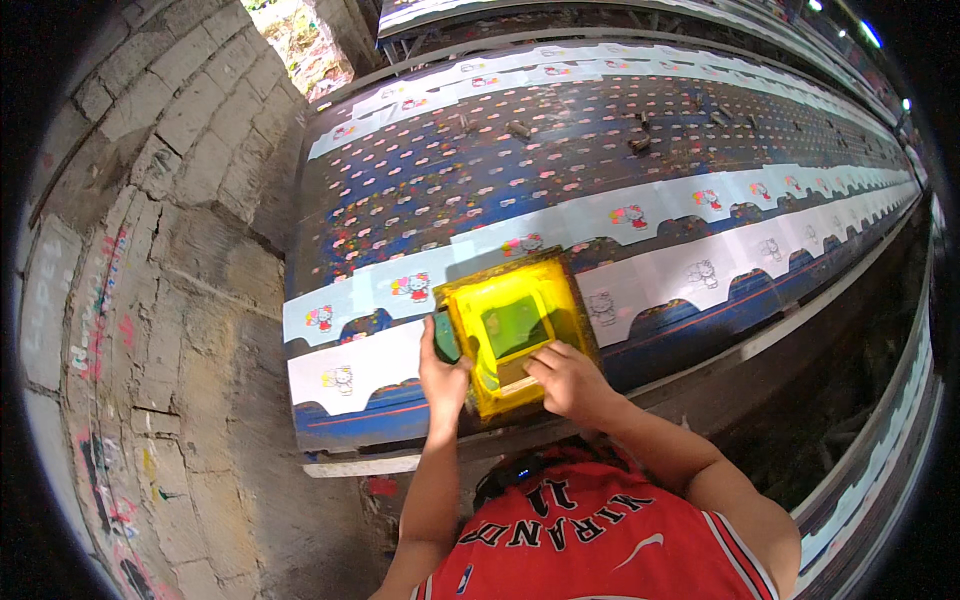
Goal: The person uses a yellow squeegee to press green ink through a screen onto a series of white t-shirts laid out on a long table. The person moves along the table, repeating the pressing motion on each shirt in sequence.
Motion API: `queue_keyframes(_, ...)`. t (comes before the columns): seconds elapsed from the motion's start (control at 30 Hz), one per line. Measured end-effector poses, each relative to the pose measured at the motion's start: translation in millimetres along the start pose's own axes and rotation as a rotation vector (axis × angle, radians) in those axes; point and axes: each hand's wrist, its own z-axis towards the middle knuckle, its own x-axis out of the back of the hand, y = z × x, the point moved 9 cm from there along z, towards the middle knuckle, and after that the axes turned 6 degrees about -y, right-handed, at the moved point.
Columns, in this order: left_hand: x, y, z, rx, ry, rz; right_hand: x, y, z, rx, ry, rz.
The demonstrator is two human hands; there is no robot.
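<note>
I find the left hand (443,372) gripping the left edge of the yellow-framed printing screen (514,328), the right hand (572,378) closed on the tan squeegee (512,373) inside. The screen overlies white cut-out pieces (385,362); I judge uneven pressure could shift it, smudging them.

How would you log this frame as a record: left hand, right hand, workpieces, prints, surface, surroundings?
Left hand: left hand at the left edge of a yellow rectangular frame
Right hand: right hand closed on a flat brown strip inside the frame
Workpieces: rows of white notched-edge sheets
Prints: nearest row, outlined cartoon figures right of frame; next row, red-coloured ones
Surface: long dark, blue-stained table
Surroundings: grey block wall at left
</note>
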Motion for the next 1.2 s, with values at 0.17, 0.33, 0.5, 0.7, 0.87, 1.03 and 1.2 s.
queue_keyframes(0.17, -99, 15, -9, 0.044, -0.03, -0.038, 49, 63, -49, -0.084, -0.048, -0.002)
queue_keyframes(0.33, -138, 19, -13, 0.108, -0.045, 0.078, 61, 98, -80, -0.132, -0.082, -0.002)
queue_keyframes(0.5, -145, 17, -12, 0.106, -0.051, 0.133, 55, 109, -87, -0.138, -0.106, 0.008)
queue_keyframes(0.7, -150, 13, -11, 0.125, -0.071, 0.16, 55, 114, -92, -0.135, -0.126, 0.042)
queue_keyframes(0.87, -148, 9, -11, 0.123, -0.073, 0.221, 69, 98, -102, -0.096, -0.059, 0.042)
queue_keyframes(1.03, -151, 14, -11, 0.135, -0.079, 0.28, 56, 100, -111, 0.006, 0.031, -0.027)
queue_keyframes(1.2, -150, 19, -11, 0.084, -0.066, 0.314, 66, 136, -28, 0.004, 0.039, -0.063)
